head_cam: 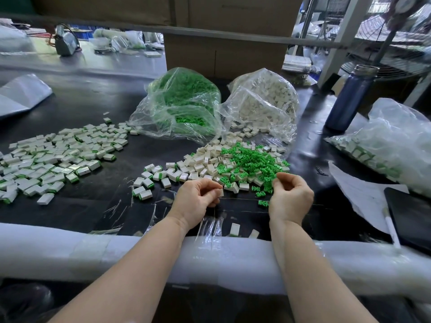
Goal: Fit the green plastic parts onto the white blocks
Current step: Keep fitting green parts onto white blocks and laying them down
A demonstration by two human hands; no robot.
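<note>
The left hand pinches a single white block between thumb and fingertips, its end just showing past the knuckles, while the right hand is curled with its fingers drawn together at the near edge of the loose green parts; whether it already holds a green piece cannot be told, since the fingertips hide whatever is between them. The step in hand looks like the pairing of one block with one insert: block ready on the left, the right hand picking or just having picked from the heap. The next move, as I judge it, calls for bringing the two hands together in the gap between them, turning the green piece so its prongs face the block's open side, and pressing it home squarely. The green parts are small, bright and forked, tangled in a mound mixed with bare white blocks just beyond the hands. Finished blocks with a green edge lie spread over the black table to the far left, a few more near the left hand. Farther off, a clear bag of green parts sits left of a clear bag of white blocks.
</note>
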